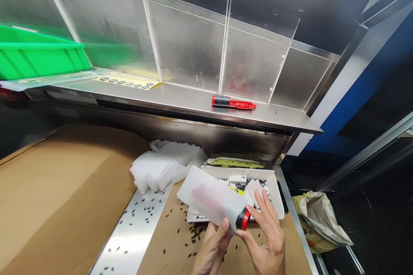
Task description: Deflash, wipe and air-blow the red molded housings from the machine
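A thin white foam sleeve (213, 195) lies slanted in front of me, with a reddish shape showing through it. Out of its lower right end sticks the black and red end of a tool (243, 219), whose kind I cannot make out. My left hand (215, 242) grips the sleeve from below, thumb on top. With thumb and index finger my right hand (266, 234) pinches the red end, its other fingers raised. Behind the sleeve stands a white plastic tray (275, 193) with small black parts and white pieces in it, partly hidden.
White foam sleeves (161, 167) are stacked left of the tray, beside a large cardboard box (64, 189). Small black pieces are scattered over the bench. The steel shelf (187, 94) holds a red and black tool (234, 102), yellow label sheet (129, 81) and green bin (41, 56). A sack (319, 223) stands right.
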`<state>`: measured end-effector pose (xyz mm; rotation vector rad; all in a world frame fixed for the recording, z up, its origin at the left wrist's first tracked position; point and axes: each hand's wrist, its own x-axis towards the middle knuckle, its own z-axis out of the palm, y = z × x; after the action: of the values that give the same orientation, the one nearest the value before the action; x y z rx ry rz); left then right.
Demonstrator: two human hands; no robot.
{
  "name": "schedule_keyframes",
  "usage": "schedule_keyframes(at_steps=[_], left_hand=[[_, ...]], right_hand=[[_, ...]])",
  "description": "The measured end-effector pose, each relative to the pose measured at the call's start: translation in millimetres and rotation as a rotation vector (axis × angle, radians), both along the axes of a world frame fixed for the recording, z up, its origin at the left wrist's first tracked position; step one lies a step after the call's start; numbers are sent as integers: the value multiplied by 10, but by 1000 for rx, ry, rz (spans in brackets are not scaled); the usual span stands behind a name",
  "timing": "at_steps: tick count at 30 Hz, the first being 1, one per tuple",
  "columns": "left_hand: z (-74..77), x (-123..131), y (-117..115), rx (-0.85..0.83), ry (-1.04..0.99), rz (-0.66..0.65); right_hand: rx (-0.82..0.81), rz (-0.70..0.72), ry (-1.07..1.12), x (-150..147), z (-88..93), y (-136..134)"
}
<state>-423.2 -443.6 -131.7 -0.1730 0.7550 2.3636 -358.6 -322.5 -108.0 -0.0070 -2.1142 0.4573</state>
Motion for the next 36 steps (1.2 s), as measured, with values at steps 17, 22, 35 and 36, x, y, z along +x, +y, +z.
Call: schedule_keyframes(at_steps=[17,22,35,36], left_hand=[[-49,127,-287,458,-476,-301],[-23,255,-337,404,-555,-187],[62,621,-732,203,-529,271],[70,650,-790,213,-520,296]], right_hand=[[135,313,-345,94,250,-18],[172,393,-329,148,311,5],[-221,465,-324,257,99,-456],[-276,459,-289,287,124,-469]])
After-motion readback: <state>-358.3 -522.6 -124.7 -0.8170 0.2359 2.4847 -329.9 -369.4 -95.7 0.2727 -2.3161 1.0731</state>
